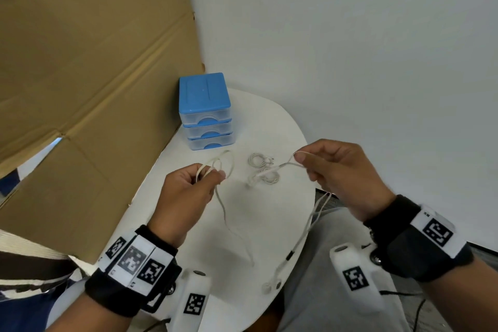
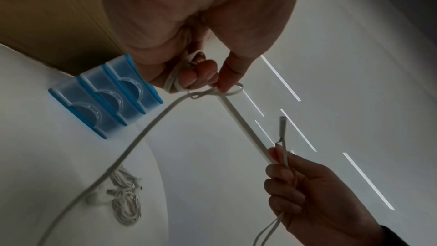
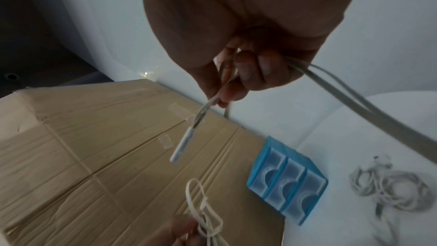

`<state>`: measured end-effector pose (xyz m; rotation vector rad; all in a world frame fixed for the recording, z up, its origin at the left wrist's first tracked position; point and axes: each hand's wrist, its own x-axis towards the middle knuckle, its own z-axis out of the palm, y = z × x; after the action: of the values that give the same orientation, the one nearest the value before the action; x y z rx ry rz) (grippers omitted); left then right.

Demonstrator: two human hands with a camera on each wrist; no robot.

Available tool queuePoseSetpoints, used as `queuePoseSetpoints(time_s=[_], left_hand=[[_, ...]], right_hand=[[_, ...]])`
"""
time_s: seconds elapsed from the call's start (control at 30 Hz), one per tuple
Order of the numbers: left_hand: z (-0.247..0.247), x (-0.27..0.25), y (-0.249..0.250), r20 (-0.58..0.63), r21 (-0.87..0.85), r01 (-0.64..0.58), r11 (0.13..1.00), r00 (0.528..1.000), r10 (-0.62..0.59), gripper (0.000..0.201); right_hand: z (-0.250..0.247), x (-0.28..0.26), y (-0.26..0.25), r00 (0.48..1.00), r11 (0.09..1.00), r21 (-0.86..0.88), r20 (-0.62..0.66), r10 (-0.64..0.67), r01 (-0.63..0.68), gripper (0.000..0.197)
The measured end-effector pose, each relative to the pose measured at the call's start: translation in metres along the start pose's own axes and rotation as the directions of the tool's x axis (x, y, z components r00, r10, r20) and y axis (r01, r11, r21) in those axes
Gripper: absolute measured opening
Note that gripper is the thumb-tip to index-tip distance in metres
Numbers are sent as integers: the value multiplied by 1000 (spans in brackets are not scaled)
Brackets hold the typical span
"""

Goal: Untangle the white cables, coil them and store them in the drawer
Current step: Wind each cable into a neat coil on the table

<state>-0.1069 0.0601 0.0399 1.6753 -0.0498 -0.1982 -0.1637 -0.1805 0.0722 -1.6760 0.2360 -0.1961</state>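
Observation:
Above the white round table (image 1: 283, 127), my left hand (image 1: 194, 186) pinches a small loop of white cable (image 1: 225, 163) between thumb and fingers. My right hand (image 1: 331, 170) pinches the same cable's other part near its plug (image 3: 183, 147), with two strands (image 1: 319, 205) trailing past the table edge. A slack run of the cable (image 1: 231, 224) hangs from the left hand to earbuds (image 1: 269, 284) near the front edge. Another white cable bundle (image 1: 262, 170) lies coiled and tangled on the table between the hands. The blue three-drawer box (image 1: 204, 113) stands behind, its drawers closed.
A large cardboard sheet (image 1: 89, 75) leans along the table's left side, close to the drawer box. A white wall (image 1: 350, 48) stands behind. The table's right edge (image 1: 310, 197) runs under my right hand.

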Motion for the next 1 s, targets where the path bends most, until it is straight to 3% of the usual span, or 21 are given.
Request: queuePoseSetpoints(time_s=[0.17, 0.4, 0.77, 0.87, 1.0], left_hand=[[-3, 3, 1, 9, -56, 22, 998, 1000, -21, 34], [4, -8, 10, 61, 28, -58, 998, 997, 57, 36], [0, -5, 10, 52, 5, -71, 997, 996, 71, 35], [1, -5, 11, 40, -8, -43, 999, 998, 44, 36], [1, -3, 13, 58, -229, 93, 969, 995, -82, 46]], right_hand=[[-17, 8, -4, 999, 995, 93, -28, 41, -38, 12], [-5, 3, 12, 988, 997, -9, 128, 83, -82, 11], [0, 1, 12, 982, 997, 44, 176, 62, -71, 16], [5, 0, 20, 978, 995, 6, 185, 95, -97, 12], [22, -4, 35, 955, 979, -174, 256, 147, -104, 12]])
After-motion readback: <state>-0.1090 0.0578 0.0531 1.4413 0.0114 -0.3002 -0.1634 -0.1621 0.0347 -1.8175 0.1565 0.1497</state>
